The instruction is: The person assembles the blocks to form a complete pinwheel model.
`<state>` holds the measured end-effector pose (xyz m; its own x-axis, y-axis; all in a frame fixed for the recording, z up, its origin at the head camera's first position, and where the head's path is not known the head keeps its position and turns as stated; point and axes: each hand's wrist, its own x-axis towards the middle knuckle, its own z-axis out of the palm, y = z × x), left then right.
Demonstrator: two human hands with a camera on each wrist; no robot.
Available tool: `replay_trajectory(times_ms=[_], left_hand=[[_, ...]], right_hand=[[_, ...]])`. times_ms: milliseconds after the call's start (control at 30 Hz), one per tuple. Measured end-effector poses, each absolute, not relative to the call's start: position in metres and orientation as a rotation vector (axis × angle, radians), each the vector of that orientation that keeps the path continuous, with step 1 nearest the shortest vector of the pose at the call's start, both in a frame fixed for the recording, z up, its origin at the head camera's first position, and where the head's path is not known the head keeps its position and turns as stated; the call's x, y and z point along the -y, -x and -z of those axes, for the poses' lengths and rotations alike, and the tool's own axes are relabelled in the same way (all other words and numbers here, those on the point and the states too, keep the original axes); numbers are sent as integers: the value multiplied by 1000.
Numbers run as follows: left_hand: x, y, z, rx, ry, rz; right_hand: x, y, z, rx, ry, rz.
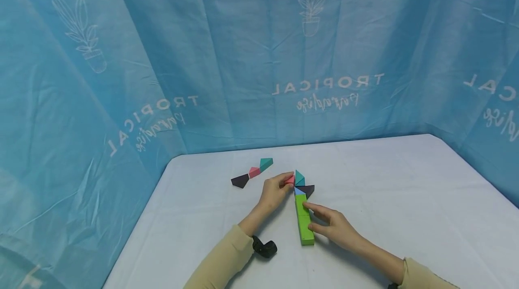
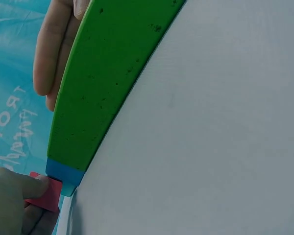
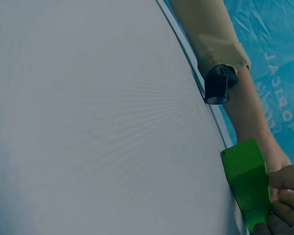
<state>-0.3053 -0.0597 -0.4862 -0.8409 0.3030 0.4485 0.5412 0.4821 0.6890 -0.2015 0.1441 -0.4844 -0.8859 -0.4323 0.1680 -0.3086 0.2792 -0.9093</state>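
Observation:
My left hand (image 1: 270,195) pinches a small red block (image 1: 289,180) between thumb and fingers, as the left wrist view also shows. That block sits right at the left side of a teal triangular block (image 1: 299,178). Just below are a small blue block (image 1: 299,191) and a black block (image 1: 308,189) pointing right. A column of green blocks (image 1: 304,221) runs from the blue one towards me. On its right side, my right hand (image 1: 334,226) has its fingers loosely spread, thumb and fingertips at the green side (image 3: 245,171).
To the left on the white table (image 1: 385,190) lie a black block (image 1: 240,181), a pink block (image 1: 254,172) and a teal block (image 1: 266,164) in a slanting row. A dark wrist device (image 1: 265,248) hangs at my left sleeve. Blue printed curtains (image 1: 243,55) stand behind the table.

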Motion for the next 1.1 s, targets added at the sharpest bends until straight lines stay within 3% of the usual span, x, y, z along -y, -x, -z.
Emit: replay_trajectory(times_ms=[833,1100], left_hand=[[62,302,492,2512,693,1270],[77,309,451,2416,815,1081]], right_hand=[[-141,202,487,-2424,701,1673],[-143,202,485,-2453,676,1640]])
